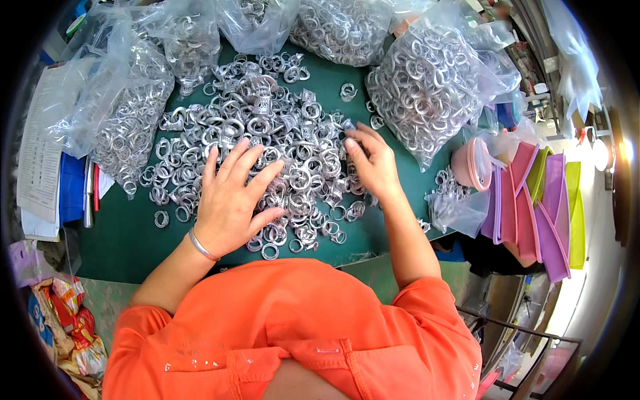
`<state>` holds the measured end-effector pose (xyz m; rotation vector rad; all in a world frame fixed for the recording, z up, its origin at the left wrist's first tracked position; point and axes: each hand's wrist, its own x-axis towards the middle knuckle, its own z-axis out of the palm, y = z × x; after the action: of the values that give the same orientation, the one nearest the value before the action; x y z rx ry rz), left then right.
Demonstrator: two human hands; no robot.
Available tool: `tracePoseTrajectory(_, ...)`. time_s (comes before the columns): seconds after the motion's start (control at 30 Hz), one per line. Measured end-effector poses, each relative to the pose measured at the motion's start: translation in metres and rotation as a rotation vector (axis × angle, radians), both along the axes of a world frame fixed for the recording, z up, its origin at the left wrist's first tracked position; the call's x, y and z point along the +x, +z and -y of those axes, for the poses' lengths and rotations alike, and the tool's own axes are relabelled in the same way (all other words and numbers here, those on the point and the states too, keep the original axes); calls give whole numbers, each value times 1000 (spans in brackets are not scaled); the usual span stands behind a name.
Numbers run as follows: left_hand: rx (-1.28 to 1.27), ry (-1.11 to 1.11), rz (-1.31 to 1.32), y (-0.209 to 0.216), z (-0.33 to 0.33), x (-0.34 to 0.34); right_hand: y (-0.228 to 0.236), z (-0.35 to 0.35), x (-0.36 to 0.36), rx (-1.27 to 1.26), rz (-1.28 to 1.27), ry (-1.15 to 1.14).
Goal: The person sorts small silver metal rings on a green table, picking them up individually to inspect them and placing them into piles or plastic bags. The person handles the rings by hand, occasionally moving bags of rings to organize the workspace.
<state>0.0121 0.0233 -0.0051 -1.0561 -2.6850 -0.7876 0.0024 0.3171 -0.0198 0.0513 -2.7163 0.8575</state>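
Observation:
A broad heap of silver metal rings [303, 153], some with patterned bands, covers the middle of the green tabletop [133, 243]. My left hand [233, 193] rests over the heap's near left part, fingers spread and palm down, with a metal bangle on its wrist. At the heap's right edge is my right hand [375, 163], its fingers slightly bent and apart, touching the outer rings. Nothing shows gripped in either hand, though some right fingertips are partly hidden. A loose ring [161, 219] lies to the left of the heap, and another ring [348, 92] lies beyond it.
Clear plastic bags full of rings stand along the far side, including a large bag [427, 87] at right and a bag [127, 120] at left. To the right are a pink cup [472, 163], a small bag of rings [453, 207] and coloured plastic trays [527, 200]. Papers [50, 140] stand at left.

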Motion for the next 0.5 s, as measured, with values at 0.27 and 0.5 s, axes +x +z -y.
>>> tracePoseTrajectory(0.27,12,15,-49,0,0,2,17,-30,-26,902,-3,41)
tracePoseTrajectory(0.5,22,18,-101,-1,-1,4,10,-45,-51,1328,341,259)
